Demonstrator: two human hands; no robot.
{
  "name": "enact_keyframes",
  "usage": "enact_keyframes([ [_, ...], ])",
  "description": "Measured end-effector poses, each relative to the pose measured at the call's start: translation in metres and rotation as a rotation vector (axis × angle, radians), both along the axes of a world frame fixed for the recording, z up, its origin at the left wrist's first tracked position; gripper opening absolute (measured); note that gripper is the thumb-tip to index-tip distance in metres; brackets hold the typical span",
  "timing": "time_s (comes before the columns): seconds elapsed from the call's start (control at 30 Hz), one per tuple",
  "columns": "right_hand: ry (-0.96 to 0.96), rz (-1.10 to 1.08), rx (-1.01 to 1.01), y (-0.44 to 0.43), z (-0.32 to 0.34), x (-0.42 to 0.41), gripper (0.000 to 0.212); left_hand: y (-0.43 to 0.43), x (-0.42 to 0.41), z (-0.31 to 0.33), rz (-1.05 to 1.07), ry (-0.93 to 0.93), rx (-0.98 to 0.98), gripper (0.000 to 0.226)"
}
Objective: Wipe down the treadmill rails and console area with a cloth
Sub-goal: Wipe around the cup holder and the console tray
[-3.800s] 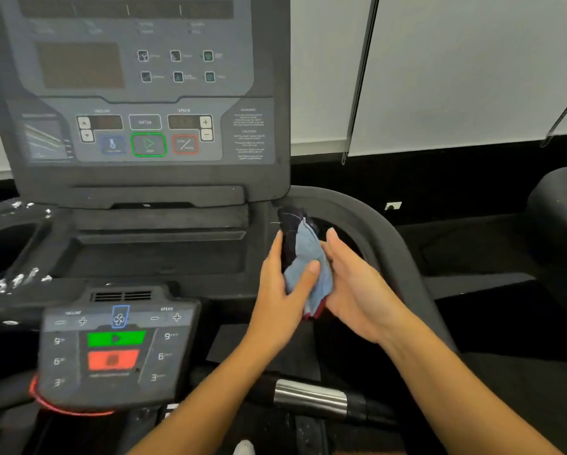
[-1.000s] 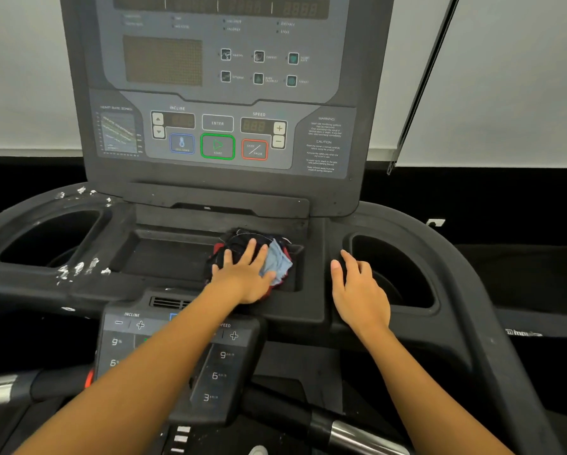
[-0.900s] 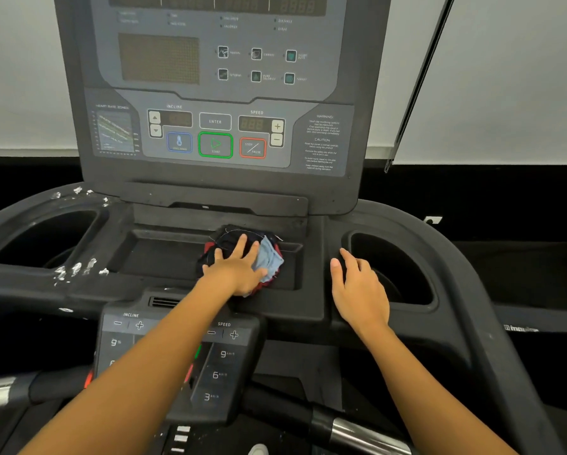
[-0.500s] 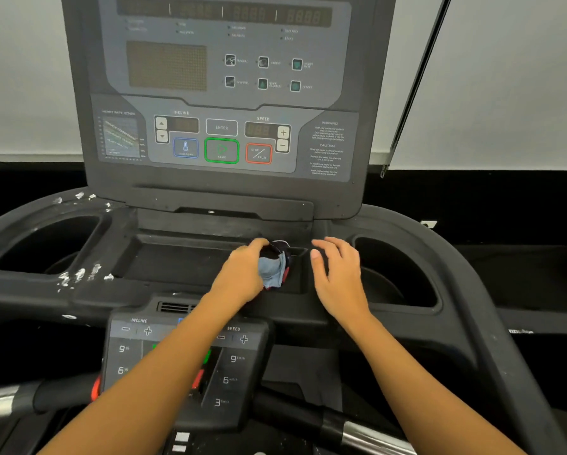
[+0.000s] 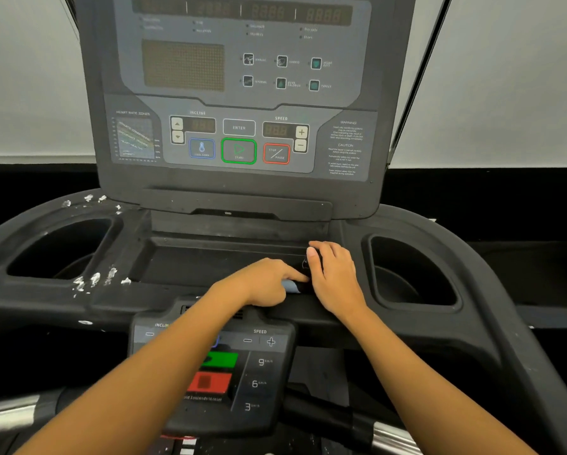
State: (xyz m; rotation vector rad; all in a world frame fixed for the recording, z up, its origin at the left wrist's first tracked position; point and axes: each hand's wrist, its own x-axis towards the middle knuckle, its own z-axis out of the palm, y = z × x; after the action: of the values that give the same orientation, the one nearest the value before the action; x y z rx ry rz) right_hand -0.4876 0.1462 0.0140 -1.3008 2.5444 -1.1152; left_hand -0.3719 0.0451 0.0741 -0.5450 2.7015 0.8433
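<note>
One cloth (image 5: 292, 286), between left fingers (image 5: 290, 274), right fingers (image 5: 327, 250)

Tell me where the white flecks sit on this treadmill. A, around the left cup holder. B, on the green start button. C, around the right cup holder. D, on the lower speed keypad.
A: the white flecks lie scattered on the black console surface along the near and far edges of the left cup holder.
</note>
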Motion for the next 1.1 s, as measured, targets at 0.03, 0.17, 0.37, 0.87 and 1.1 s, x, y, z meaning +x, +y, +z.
enact_keyframes([
  [0.03,0.005,0.005,0.003,0.001,0.0,0.0,0.037,-0.007,0.005,0.003,-0.004,-0.007,0.017,0.048],
  [0.17,0.017,0.005,0.021,0.001,-0.001,0.0,0.038,-0.047,0.029,0.013,0.026,-0.056,0.044,0.044],
  [0.37,0.078,-0.002,0.038,-0.001,-0.003,0.001,0.038,-0.064,0.043,0.007,-0.008,-0.009,0.24,0.063],
  [0.87,0.049,0.004,0.044,0.004,-0.005,0.0,0.039,-0.1,0.059,-0.018,-0.01,-0.031,0.334,0.064],
  [1.1,0.071,0.011,0.037,0.003,-0.005,-0.001,0.038,-0.082,0.07,-0.007,0.048,0.018,0.414,0.026],
])
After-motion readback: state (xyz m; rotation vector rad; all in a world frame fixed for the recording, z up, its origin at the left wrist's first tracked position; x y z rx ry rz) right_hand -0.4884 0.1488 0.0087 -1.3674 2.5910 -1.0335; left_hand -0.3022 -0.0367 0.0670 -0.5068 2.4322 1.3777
